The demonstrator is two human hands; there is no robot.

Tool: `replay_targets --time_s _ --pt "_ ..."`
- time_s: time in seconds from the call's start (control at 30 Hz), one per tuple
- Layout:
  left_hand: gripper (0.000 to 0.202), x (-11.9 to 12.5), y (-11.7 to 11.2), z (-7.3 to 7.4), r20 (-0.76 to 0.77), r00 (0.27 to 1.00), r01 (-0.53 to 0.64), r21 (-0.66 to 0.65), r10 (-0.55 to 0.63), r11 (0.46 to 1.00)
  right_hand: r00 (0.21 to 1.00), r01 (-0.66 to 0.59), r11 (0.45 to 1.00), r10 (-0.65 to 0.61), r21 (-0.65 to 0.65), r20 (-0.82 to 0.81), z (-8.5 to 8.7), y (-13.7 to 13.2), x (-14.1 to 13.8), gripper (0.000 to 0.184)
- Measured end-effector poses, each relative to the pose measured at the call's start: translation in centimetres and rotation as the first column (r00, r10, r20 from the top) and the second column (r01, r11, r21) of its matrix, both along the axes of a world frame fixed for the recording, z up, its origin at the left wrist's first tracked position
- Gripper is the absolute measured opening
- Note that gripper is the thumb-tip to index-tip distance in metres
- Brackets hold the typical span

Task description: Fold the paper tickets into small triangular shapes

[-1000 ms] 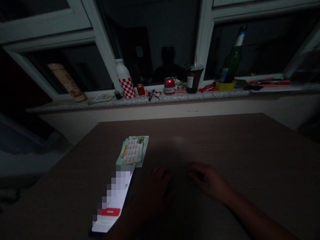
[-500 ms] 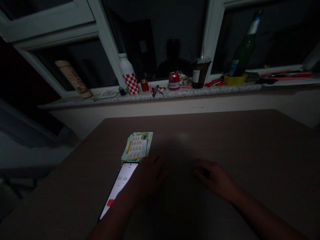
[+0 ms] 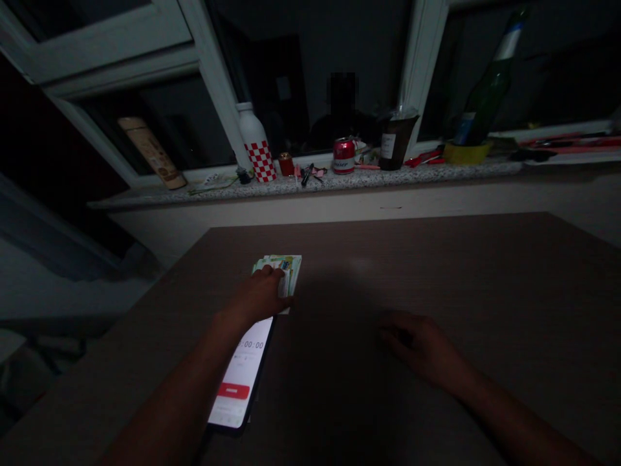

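A small stack of green printed cards point(image 3: 291, 265) lies on the dark wooden table point(image 3: 436, 259). My left hand point(image 3: 259, 294) rests on top of the stack, fingers curled over its near part. Just behind that hand lies a phone point(image 3: 240, 382) with a lit screen that shows a timer and a red button. My right hand point(image 3: 420, 346) lies on the bare table to the right, fingers loosely bent, with nothing visible in it.
The room is dark. A stone window sill point(image 3: 339, 184) runs behind the table with a red-and-white checked bottle point(image 3: 256, 144), a red can point(image 3: 344, 156), a dark cup point(image 3: 394, 139), a green glass bottle point(image 3: 486, 84), a cardboard tube point(image 3: 152, 152) and small clutter.
My left hand has moved forward from the table beside the phone onto the stack of cards. My right hand has hardly moved. The view shifted slightly.
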State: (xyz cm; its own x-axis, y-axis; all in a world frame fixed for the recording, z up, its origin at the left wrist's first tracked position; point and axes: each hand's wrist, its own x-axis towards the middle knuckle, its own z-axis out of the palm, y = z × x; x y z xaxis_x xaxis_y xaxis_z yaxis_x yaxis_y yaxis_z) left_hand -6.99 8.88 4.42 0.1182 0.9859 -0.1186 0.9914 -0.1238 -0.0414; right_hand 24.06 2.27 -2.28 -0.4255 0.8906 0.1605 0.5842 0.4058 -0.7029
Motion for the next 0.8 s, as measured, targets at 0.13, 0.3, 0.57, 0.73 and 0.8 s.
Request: replay_targets --time_s 0.13,0.3,0.57,0.73,0.8 --pt "0.059 0.2 -0.1 -0.1 -0.027 0.999 -0.024 -0.016 0.024 1.000 1.000 -0.001 1.000 0.001 0.001 0.000 -0.1 0.0 0.0 0.017" --pt "0.035 0.4 -0.6 0.5 -0.032 0.999 0.005 -0.022 -0.006 1.000 1.000 -0.002 1.000 0.002 0.009 -0.008 -0.1 0.0 0.0 0.017" --pt "0.029 1.2 -0.4 1.1 -0.044 0.999 -0.023 -0.015 0.022 1.000 1.000 -0.005 1.000 0.005 0.002 -0.010 0.0 0.0 0.1 0.018" --pt "0.028 1.3 -0.5 1.2 -0.035 0.999 -0.027 -0.005 0.027 1.000 1.000 0.002 1.000 -0.002 0.012 -0.016 -0.1 0.0 0.2 0.017" --pt "0.028 1.2 -0.6 1.3 -0.028 0.999 -0.031 -0.005 0.031 1.000 1.000 0.005 1.000 -0.005 0.008 -0.019 -0.2 0.1 0.2 0.018"
